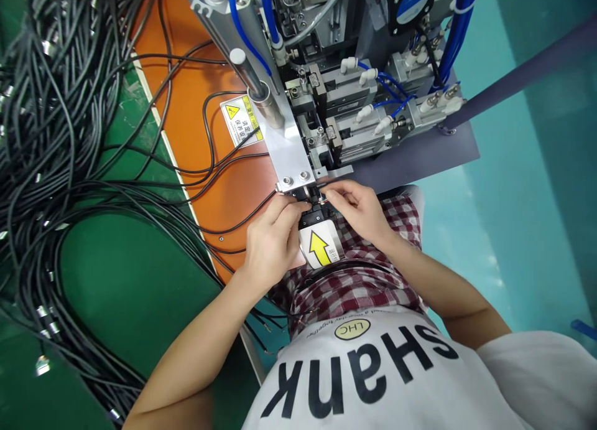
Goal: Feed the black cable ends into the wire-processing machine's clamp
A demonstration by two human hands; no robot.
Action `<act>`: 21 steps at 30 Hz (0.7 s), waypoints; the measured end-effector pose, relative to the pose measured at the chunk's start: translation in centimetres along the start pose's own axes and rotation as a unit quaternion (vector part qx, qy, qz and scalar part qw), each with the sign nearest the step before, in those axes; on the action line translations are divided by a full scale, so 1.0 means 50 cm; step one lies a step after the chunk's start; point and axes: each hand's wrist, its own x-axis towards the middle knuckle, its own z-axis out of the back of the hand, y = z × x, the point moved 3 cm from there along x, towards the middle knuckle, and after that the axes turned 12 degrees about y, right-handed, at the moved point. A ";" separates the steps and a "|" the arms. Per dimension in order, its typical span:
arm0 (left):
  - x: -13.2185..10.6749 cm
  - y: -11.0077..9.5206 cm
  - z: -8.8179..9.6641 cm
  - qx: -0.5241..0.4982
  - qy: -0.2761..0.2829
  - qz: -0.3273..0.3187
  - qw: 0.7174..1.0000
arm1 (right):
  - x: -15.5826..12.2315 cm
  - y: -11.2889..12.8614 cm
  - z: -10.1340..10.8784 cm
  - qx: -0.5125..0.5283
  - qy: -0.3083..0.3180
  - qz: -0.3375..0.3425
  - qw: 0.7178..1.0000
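My left hand (273, 240) is at the left side of a small black fixture (311, 217) at the front of the machine, its thumb and fingertips closed low over it. A black cable (254, 217) runs from the left into this hand. From the other side my right hand (357, 209) reaches in, thumb and index finger pinched together at the fixture. Thin wires (323, 200), partly reddish, show by the right fingertips; their ends are too small to make out. A white plate with a yellow arrow (319, 244) sits just below the fixture.
A large bundle of black cables (69, 106) with metal connectors lies across the green mat (112, 274). Several strands cross the orange machine base (186, 116). Metal slides (354, 137), a vertical post (265, 100) and blue air tubes (459, 35) stand beyond my hands.
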 end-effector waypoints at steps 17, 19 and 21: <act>-0.002 0.008 -0.003 0.069 0.005 -0.012 0.998 | 0.012 0.001 -0.011 0.055 0.018 -0.079 0.995; -0.002 0.009 -0.002 0.066 0.002 -0.016 0.998 | 0.012 -0.004 -0.010 0.102 0.047 -0.107 0.988; -0.002 0.010 -0.002 0.061 0.001 -0.018 0.998 | 0.009 -0.004 -0.008 0.125 0.050 -0.113 0.984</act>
